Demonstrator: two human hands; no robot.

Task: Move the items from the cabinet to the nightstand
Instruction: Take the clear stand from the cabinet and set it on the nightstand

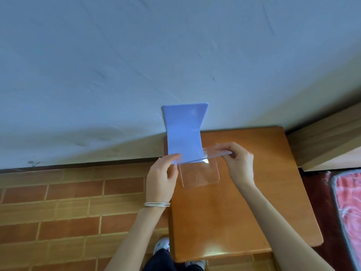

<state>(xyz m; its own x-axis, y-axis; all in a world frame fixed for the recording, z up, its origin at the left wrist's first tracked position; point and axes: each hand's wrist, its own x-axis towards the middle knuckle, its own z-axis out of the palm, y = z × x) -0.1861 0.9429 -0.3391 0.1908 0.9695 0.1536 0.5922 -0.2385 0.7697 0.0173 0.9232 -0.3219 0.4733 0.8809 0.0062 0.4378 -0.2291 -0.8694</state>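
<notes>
Item: clear acrylic stand with blue sheet insert (184, 133), pinched at its bottom edge by left hand (161, 177) and right hand (239, 163), at 12 o'clock of the orange wooden nightstand (244, 212); placement step, next likely seating it and releasing.

The bed (346, 208) ran off the right edge; the nightstand (234, 212) hid most of both shoes (162, 245); both forearms were cut off below.
</notes>
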